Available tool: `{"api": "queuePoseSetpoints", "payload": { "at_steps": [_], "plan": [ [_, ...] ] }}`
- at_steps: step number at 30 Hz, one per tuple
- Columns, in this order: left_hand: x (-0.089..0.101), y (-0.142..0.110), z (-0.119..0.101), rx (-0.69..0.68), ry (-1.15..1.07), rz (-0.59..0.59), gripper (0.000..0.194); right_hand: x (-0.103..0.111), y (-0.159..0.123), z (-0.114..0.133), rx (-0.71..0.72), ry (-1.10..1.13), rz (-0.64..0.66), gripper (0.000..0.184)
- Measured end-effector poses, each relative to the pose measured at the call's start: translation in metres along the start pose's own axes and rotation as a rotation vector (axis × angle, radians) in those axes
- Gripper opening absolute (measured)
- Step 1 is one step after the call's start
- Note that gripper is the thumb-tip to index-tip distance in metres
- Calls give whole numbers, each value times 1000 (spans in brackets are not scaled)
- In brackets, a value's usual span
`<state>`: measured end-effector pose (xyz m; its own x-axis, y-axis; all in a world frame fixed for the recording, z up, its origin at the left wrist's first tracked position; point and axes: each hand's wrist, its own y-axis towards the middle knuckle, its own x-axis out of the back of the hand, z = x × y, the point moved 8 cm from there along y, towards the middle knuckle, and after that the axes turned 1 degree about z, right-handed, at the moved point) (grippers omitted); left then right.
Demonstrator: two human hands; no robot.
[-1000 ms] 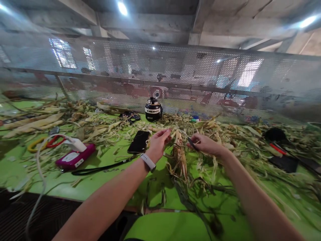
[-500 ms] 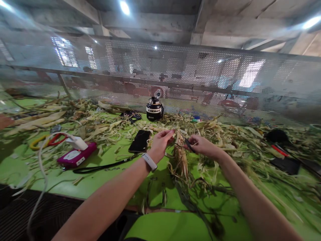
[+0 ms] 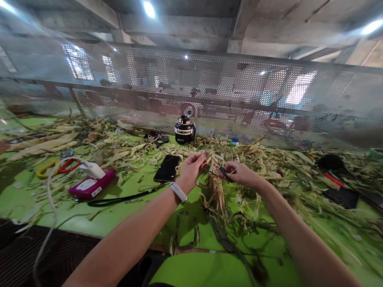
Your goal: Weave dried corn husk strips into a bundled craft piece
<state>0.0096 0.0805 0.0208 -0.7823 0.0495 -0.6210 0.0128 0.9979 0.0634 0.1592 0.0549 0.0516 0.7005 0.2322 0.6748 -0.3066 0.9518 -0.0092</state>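
My left hand (image 3: 194, 166), with a pale watch band on its wrist, is closed in a pinch. What lies between its fingertips is too small to make out. My right hand (image 3: 237, 173) grips a slim dark tool (image 3: 225, 173) whose thin tip points up and left toward the left fingertips. Whether it is tweezers or small scissors cannot be told. Between and just below both hands stands a bundle of dried, straw-coloured husk strips (image 3: 216, 193), its upper end near the tool.
Loose husk strips cover much of the green table (image 3: 125, 217). A black phone (image 3: 166, 168), a black bottle (image 3: 184, 131), a magenta box with a white plug (image 3: 91, 187) and yellow-red handled scissors (image 3: 67, 165) lie around. A perforated metal screen (image 3: 209, 91) rises behind.
Both hands stay almost in place. The right hand and its tool have shifted very slightly; the bundle looks the same.
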Motion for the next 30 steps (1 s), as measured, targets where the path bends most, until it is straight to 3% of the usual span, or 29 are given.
{"api": "queuePoseSetpoints", "payload": {
  "at_steps": [15, 21, 30],
  "plan": [
    [2, 2, 0, 9, -11, -10, 32, -1, 2, 1, 67, 120, -11, 43],
    [4, 4, 1, 11, -6, -18, 28, 18, 8, -18, 30, 120, -206, 42],
    [6, 6, 2, 17, -15, -20, 29, 48, 2, -38, -138, -420, -287, 30]
  ]
}}
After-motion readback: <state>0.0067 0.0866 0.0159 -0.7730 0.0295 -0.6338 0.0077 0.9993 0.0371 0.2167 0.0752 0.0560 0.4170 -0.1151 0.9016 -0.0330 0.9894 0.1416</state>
